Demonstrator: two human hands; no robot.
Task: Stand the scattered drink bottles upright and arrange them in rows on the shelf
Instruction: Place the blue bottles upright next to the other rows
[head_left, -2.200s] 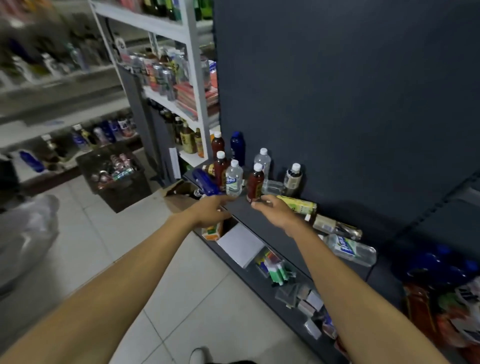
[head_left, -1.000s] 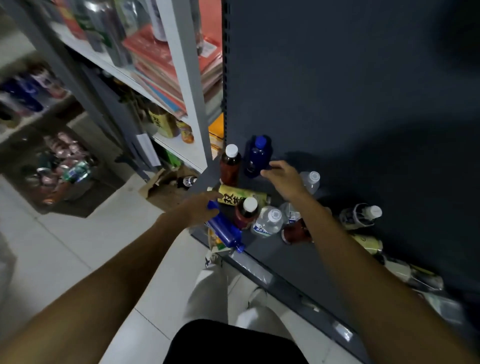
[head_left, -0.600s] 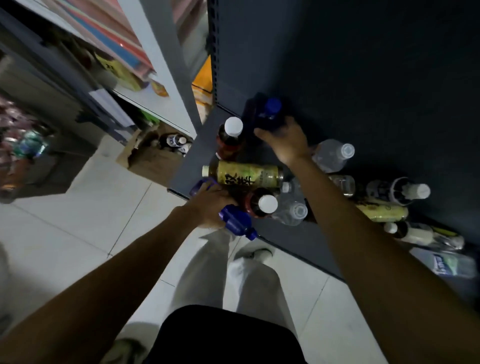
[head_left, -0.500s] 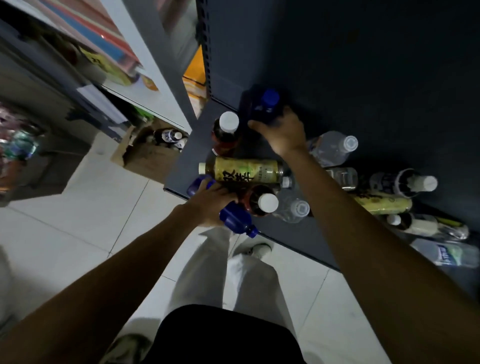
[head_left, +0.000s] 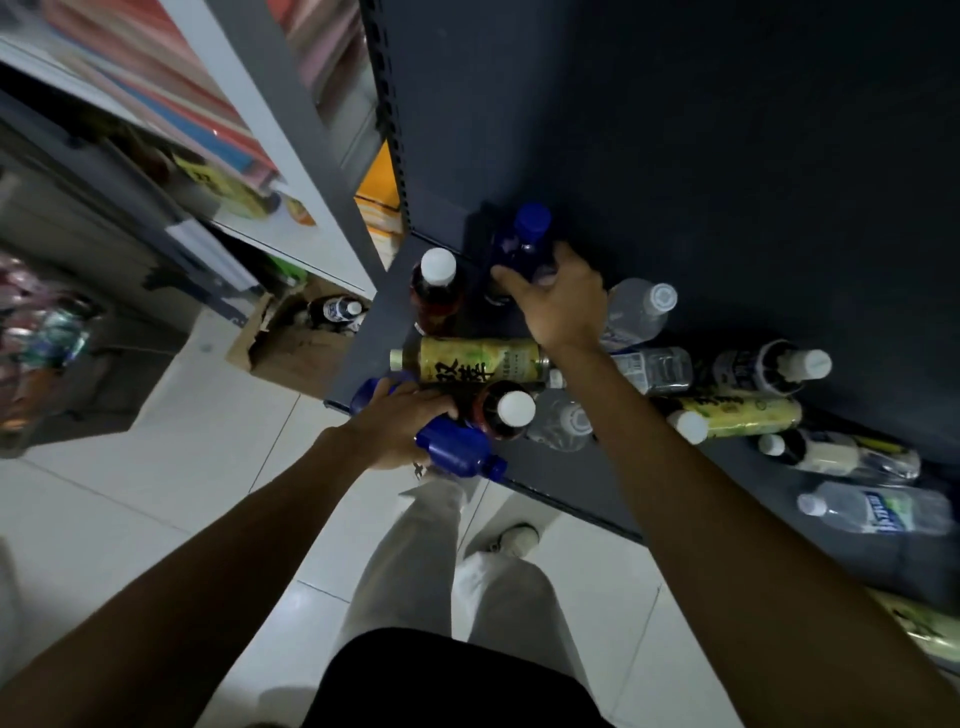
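I look straight down at the low dark shelf (head_left: 571, 483). My left hand (head_left: 400, 426) grips a blue bottle (head_left: 457, 449) lying on its side at the shelf's front left corner, cap pointing right. My right hand (head_left: 558, 301) curls round an upright blue bottle (head_left: 519, 244) at the back left corner. A red tea bottle with a white cap (head_left: 436, 291) stands beside it. A yellow-green tea bottle (head_left: 478, 359) lies between my hands. Another red bottle (head_left: 506, 410) and a clear water bottle (head_left: 563, 426) stand just right of my left hand.
Further right, a clear bottle (head_left: 639, 312) stands upright, while a second yellow-green bottle (head_left: 737, 418), a pale bottle (head_left: 831, 457) and a water bottle (head_left: 878, 512) lie flat. A cardboard box (head_left: 296, 343) sits on the tiled floor left of the shelf. A white rack (head_left: 270, 156) stands left.
The view has tilted further down and closer. My right hand stays on the back blue bottle; my left hand keeps hold of the lying blue bottle at the front edge.
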